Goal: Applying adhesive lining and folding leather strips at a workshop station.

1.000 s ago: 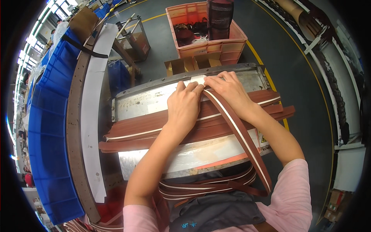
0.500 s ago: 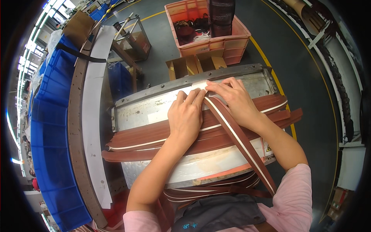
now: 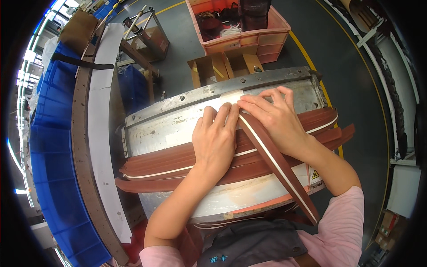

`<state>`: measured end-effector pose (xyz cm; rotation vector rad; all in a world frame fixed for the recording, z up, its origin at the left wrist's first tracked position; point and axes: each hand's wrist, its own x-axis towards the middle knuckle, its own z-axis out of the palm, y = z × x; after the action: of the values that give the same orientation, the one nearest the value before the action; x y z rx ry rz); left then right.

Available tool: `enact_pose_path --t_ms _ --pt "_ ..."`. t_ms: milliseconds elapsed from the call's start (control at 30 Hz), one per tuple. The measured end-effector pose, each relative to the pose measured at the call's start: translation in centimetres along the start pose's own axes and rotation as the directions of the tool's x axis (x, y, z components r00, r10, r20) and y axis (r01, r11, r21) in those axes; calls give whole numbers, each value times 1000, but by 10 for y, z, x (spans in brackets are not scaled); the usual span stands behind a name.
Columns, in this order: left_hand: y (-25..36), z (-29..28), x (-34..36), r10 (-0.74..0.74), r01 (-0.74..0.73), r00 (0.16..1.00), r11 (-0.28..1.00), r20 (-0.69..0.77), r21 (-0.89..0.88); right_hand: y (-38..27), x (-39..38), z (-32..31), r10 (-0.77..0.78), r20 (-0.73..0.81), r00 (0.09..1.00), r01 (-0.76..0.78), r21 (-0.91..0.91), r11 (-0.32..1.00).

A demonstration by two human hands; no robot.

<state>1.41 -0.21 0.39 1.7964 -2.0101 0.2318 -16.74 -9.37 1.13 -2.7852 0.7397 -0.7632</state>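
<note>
A long reddish-brown strip with a white stripe slants from the middle of the metal bench top down over its near edge at right. My left hand presses its bent fingertips together at the strip's far end. From the right, my right hand pinches that same end, its other fingers curled above. The fingertips of both hands meet, so the very tip of the strip is hidden. Under my wrists lies a stack of matching strips across the bench. A pale tape patch sits just beyond my fingertips.
A raised bolted rail bounds the bench's far side. Beyond it stand open cardboard boxes and a pink crate with dark items. Blue bins and a white-covered ledge run along the left. More strips hang at the near edge.
Both hands stay together at the strip's end. My right hand's upper fingers have lifted and curled a little more. The whole view has shifted slightly.
</note>
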Motion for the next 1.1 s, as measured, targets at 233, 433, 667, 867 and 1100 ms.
enact_pose_path --t_ms 233,433,667,867,1100 --pt "0 1 -1 -12 12 1000 1000 12 -4 1 0 0 -3 -23 1000 2 -34 999" --pt "3 -1 0 -66 67 998 997 23 -27 2 -4 2 -20 10 1000 21 -78 997" --pt "2 -1 -3 -84 85 996 996 41 -22 -2 -6 2 -17 38 999 21 -118 993" --pt "1 -5 -1 -16 16 998 1000 57 13 -1 -7 3 -28 -26 999 25 -128 992" --pt "-3 -3 -1 30 -29 999 997 19 -70 8 -7 4 -25 -108 994 14 -101 995"
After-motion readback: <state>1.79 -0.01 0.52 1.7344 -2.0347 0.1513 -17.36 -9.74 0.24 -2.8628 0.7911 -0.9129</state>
